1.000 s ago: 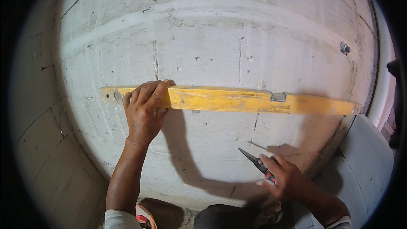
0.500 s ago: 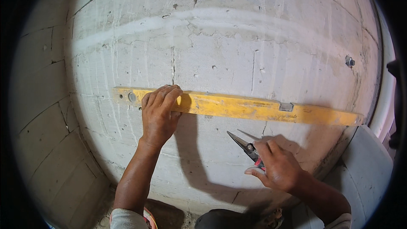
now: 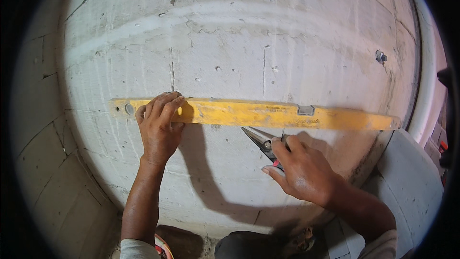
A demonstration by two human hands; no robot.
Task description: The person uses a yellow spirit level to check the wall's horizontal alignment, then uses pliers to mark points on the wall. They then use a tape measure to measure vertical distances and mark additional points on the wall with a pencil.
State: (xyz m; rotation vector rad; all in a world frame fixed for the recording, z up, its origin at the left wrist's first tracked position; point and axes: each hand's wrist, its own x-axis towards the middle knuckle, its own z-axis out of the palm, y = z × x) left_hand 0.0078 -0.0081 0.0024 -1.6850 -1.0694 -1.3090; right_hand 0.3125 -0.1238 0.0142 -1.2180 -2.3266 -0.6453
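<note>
We're in a corner, left fingers hooked over a level against the pitted wall, right fingers wrapped round snips.

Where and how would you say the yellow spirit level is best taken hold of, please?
Probably on the bare middle of the yellow spirit level, coming from below, fingers over the top edge and thumb under the lower one, as the left hand grips it nearer its left end. The long, narrow bar lies roughly horizontal along the wall, with both long edges exposed there.
</note>
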